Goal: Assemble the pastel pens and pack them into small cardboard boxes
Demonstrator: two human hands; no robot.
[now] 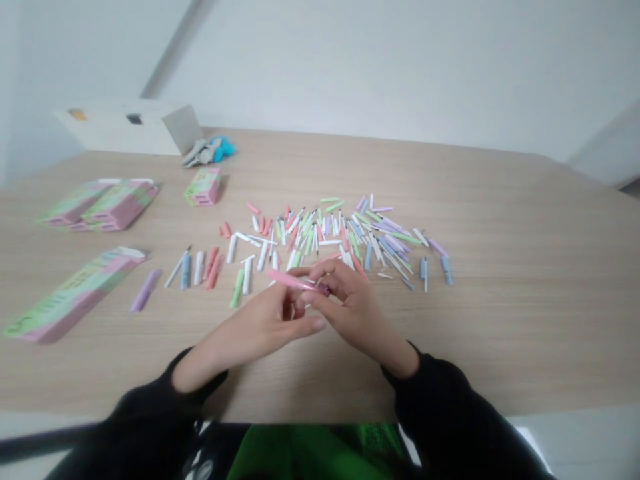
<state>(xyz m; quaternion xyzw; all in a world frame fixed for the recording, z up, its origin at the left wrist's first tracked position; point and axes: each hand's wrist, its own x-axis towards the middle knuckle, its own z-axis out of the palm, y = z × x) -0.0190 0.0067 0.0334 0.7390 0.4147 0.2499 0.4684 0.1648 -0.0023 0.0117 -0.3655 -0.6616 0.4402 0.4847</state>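
Holding a pink pen [294, 281] crosswise between two hands, just this side of the loose pen parts [320, 233].
Its long axis runs mostly left to right, the left end slanting slightly away from the body. The right hand [353, 303] is nearer the pen's dark end, thumb and fingertips pinched there, so the pen extends leftward from that grip, across the far side of the left hand [270, 328]. The left hand curls its fingers close to the pen, thumb held apart; whether those fingers grip it, I cannot tell.
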